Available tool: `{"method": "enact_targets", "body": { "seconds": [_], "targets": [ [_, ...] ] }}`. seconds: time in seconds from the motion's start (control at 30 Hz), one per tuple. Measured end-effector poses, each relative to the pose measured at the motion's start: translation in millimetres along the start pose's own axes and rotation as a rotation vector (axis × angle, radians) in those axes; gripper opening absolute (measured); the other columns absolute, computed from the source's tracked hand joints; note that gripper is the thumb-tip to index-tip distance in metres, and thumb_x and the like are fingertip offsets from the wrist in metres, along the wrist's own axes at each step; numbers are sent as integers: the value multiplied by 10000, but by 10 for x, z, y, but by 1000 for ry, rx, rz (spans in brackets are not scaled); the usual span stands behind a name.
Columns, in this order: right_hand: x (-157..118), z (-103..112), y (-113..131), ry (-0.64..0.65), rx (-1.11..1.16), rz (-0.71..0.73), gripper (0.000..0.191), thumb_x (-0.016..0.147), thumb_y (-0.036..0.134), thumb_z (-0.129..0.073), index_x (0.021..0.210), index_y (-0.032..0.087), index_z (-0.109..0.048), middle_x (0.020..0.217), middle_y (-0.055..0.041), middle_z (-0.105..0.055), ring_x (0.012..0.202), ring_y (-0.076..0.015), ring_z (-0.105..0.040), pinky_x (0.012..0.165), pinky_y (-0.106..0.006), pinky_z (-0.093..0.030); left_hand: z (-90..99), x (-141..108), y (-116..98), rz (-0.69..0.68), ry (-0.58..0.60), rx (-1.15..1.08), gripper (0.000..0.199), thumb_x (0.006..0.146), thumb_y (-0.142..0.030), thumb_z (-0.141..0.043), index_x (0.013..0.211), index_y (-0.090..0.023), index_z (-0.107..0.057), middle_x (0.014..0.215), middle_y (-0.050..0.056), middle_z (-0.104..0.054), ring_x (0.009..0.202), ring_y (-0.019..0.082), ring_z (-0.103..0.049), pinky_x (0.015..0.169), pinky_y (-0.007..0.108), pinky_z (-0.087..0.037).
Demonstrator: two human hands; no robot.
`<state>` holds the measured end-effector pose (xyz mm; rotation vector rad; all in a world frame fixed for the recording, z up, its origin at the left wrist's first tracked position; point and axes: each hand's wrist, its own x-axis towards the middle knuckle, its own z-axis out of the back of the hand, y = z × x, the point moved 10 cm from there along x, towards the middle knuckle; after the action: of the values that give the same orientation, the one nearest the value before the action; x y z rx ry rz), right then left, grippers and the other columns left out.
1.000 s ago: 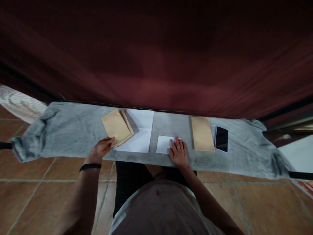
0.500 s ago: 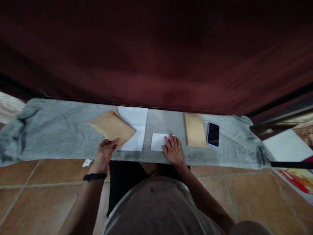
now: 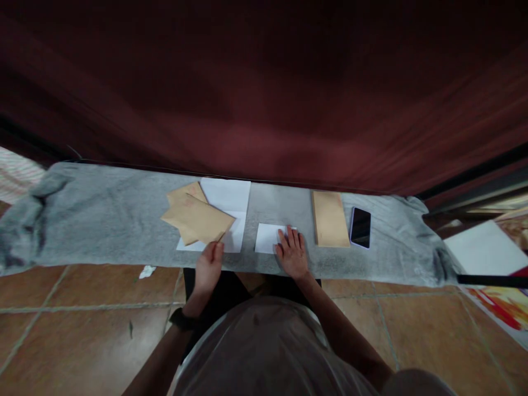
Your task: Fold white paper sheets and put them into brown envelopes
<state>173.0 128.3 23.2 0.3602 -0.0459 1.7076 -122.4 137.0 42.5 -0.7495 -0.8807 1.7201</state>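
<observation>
My left hand [image 3: 208,265] is closed, with thumb and fingers pinching the near right corner of a brown paper envelope [image 3: 200,219]. That envelope lies aslant over another brown envelope [image 3: 187,191], whose edges stick out at the back and front. Beneath both is a white sheet of paper [image 3: 226,192] with a crease across it. My right hand [image 3: 293,256] rests flat with its fingers spread on the right part of a smaller white paper [image 3: 266,237], partly hiding it.
A stack of brown envelopes [image 3: 331,220] lies right of my right hand, beside a dark-screened phone [image 3: 361,227]. Grey cloth [image 3: 103,220] covers the narrow table. A dark red panel [image 3: 264,110] rises behind it. A white scrap [image 3: 147,271] lies on the tiled floor.
My left hand has moved right, swinging the held envelope's near corner with it. A second envelope now shows more underneath. My right hand has stayed on the small white paper.
</observation>
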Motion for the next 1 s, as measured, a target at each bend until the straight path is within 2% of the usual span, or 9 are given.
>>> {"method": "enact_targets", "body": {
  "seconds": [0.07, 0.13, 0.2, 0.27, 0.37, 0.57, 0.8, 0.9, 1.0],
  "targets": [
    [1, 6, 2, 3, -6, 0, 556, 1024, 415, -475, 1537, 206, -430, 1637, -157, -323, 1504, -330, -292, 1194, -544, -235, -561, -223, -437, -272, 185, 107, 416, 999, -456, -397, 1202, -220, -672, 1239, 109, -709, 1197, 254, -641, 1042, 388, -502],
    [1, -3, 5, 18, -16, 6, 571, 1018, 412, -481, 1546, 204, -416, 1637, -157, -324, 1507, -335, -282, 1192, -545, -234, -1109, -448, -789, -510, 325, 228, 500, 1021, -432, -363, 1414, -183, -547, 1506, 129, -534, 1426, 256, -460, 1184, 434, -382],
    [-2, -24, 7, 39, -26, 16, 585, 1008, 377, -488, 1561, 213, -391, 1638, -153, -325, 1507, -336, -282, 1190, -542, -231, -1524, -559, -961, -643, 388, 365, 565, 1026, -420, -358, 1498, -123, -449, 1584, 158, -428, 1511, 269, -325, 1232, 470, -305],
    [-9, -46, 2, 51, -36, 21, 592, 999, 321, -481, 1573, 231, -367, 1638, -143, -329, 1504, -328, -291, 1192, -536, -226, -1760, -543, -991, -682, 388, 484, 598, 1030, -418, -348, 1527, -91, -401, 1613, 179, -370, 1540, 278, -248, 1257, 493, -239],
    [-21, -63, -17, 37, -40, 14, 580, 1006, 290, -444, 1577, 229, -359, 1636, -137, -334, 1506, -317, -293, 1198, -531, -221, -1830, -430, -916, -677, 331, 590, 648, 1021, -441, -370, 1559, -81, -343, 1630, 186, -324, 1551, 284, -202, 1266, 496, -203],
    [-80, -40, -91, -40, -28, -23, 591, 1058, 353, -366, 1585, 93, -304, 1599, -200, -377, 1493, -302, -333, 1207, -517, -240, -1659, -286, -720, -617, 260, 677, 658, 1020, -390, -360, 1566, -29, -300, 1636, 200, -296, 1546, 277, -216, 1270, 451, -208],
    [-152, 43, -191, -73, -23, -85, 599, 1070, 349, -335, 1587, 55, -270, 1580, -205, -408, 1485, -310, -352, 1194, -516, -299, -1625, -314, -751, -653, 244, 731, 718, 1017, -479, -377, 1563, -22, -285, 1635, 214, -291, 1543, 300, -226, 1250, 491, -246],
    [-78, 38, -60, -36, 19, -38, 585, 1065, 334, -335, 1588, 78, -279, 1596, -185, -391, 1495, -300, -337, 1197, -530, -301, -1636, -328, -765, -676, 246, 748, 712, 1012, -461, -394, 1556, -13, -295, 1636, 229, -279, 1547, 307, -211, 1251, 491, -243],
    [22, -42, 168, 42, 86, 45, 555, 1056, 309, -347, 1575, 114, -327, 1594, -154, -407, 1498, -272, -335, 1208, -508, -299, -1658, -332, -746, -680, 263, 775, 651, 999, -316, -388, 1565, -17, -272, 1642, 221, -271, 1552, 299, -192, 1254, 496, -228]
  ]
}}
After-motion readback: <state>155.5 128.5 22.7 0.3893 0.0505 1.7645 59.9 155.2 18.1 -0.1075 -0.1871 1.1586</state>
